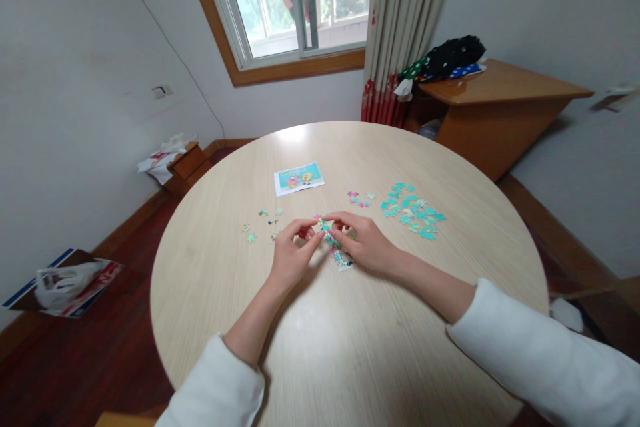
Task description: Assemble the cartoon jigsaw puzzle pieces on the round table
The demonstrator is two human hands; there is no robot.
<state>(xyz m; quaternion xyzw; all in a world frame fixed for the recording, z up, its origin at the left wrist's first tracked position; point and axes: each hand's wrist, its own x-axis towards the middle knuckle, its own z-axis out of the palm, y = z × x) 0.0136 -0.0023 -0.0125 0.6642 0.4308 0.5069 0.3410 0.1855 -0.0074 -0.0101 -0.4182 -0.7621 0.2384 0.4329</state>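
Both hands meet near the middle of the round table over a few joined jigsaw puzzle pieces point(327, 227). My left hand point(294, 250) pinches their left side between thumb and fingers. From the right, my right hand point(365, 240) grips the same pieces, its fingers curled over the top. Just below the fingers, a joined section of puzzle point(343, 259) lies on the table, partly hidden by my right hand. Which pieces are locked together under the fingertips cannot be made out.
Loose turquoise pieces point(413, 212) are spread at the right, with a smaller pink and turquoise group point(358, 200) nearer. Several scattered pieces point(263, 213) lie left. A printed reference picture point(299, 179) rests farther back on the table point(350, 347). Behind stands a wooden desk point(505, 83) with cloth.
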